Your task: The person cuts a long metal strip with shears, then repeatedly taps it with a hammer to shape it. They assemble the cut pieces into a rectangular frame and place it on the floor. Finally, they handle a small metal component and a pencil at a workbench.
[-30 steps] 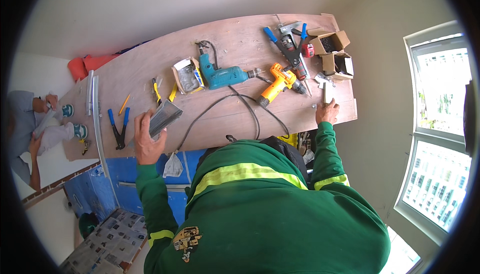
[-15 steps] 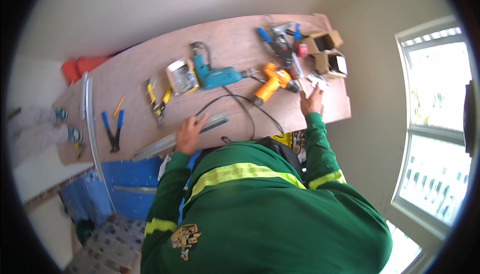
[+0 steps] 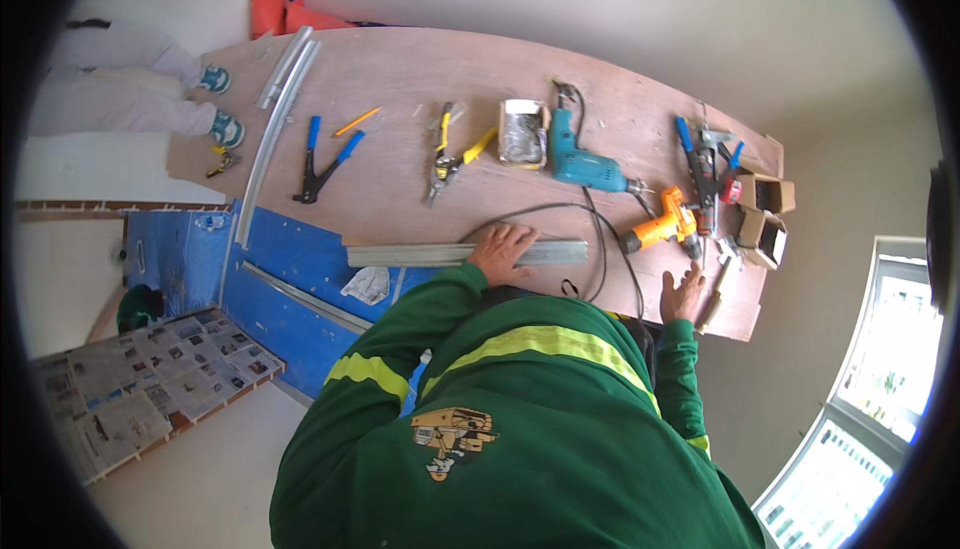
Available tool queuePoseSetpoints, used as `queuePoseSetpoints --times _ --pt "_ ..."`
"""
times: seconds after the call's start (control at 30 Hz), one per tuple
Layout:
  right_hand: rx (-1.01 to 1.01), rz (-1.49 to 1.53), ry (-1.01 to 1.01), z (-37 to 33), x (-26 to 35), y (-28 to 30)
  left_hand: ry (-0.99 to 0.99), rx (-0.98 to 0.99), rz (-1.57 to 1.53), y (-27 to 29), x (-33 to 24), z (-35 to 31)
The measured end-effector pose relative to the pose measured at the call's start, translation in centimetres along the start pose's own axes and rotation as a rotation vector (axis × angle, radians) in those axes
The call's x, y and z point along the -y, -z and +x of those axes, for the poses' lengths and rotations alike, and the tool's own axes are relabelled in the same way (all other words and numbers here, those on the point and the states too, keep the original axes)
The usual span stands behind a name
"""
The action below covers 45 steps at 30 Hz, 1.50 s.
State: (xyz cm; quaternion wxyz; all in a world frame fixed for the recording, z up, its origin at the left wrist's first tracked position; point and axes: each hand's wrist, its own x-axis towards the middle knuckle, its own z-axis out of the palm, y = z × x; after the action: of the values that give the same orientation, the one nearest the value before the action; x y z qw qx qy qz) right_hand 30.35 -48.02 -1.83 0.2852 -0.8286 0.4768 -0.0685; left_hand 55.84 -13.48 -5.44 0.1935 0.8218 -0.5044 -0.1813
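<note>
My left hand (image 3: 503, 254) lies flat, fingers extended, on a bundle of grey metal channels (image 3: 420, 254) along the table's near edge. Farther right, my right hand (image 3: 683, 294) is held with thumb and fingers apart, and nothing shows in it. It is just on the near side of the nose of an orange cordless drill (image 3: 665, 226). Close to its right lies a thin pale strip-like piece (image 3: 718, 297). A black cable loops between my hands; it appears to belong to the teal corded drill (image 3: 585, 164).
Yellow-handled snips (image 3: 445, 164), a blue-handled tool (image 3: 325, 167), a pencil (image 3: 357, 121) and an opened small box (image 3: 523, 134) lie on the wooden table (image 3: 400, 79). Cardboard boxes (image 3: 768, 192) stand at right. Another person's shoes (image 3: 227, 129) are at far left, near long metal channels (image 3: 280, 114).
The view has swung left, so the table appears farther right. My left hand has settled on the channels. My right hand has drawn back slightly toward the near edge.
</note>
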Motion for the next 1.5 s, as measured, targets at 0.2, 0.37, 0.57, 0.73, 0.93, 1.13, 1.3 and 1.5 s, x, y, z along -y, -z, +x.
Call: queuePoseSetpoints --times 0.2,0.37,0.57,0.73,0.93,1.13,1.3,1.5 --pt "0.021 -0.036 0.016 -1.9 2.2 -0.7 -0.027 -0.057 -0.011 -1.0 1.4 -1.3" --pt "0.043 -0.062 0.053 -3.6 3.4 -1.6 -0.049 -0.112 0.06 -1.7 2.0 -0.3" --pt "0.044 -0.091 0.07 -5.1 5.2 -3.3 -0.036 -0.048 0.135 -0.4 2.9 -1.1" --pt "0.043 -0.072 0.073 -7.0 6.1 -4.7 -0.027 -0.003 0.125 0.7 4.1 -2.8" --pt "0.128 -0.097 -0.005 -9.7 6.2 -6.9 -0.088 -0.008 0.045 0.2 5.8 -3.4" --pt "0.337 -0.039 -0.2 -11.3 5.9 -8.2 -0.04 0.074 -0.07 0.4 6.0 -3.1" --pt "0.279 -0.036 -0.172 -11.8 5.2 -7.3 -0.022 0.122 -0.065 1.3 5.6 -2.0" --pt "0.282 -0.001 -0.263 -11.0 4.0 -6.0 -0.036 0.169 -0.03 1.8 5.2 -0.3"
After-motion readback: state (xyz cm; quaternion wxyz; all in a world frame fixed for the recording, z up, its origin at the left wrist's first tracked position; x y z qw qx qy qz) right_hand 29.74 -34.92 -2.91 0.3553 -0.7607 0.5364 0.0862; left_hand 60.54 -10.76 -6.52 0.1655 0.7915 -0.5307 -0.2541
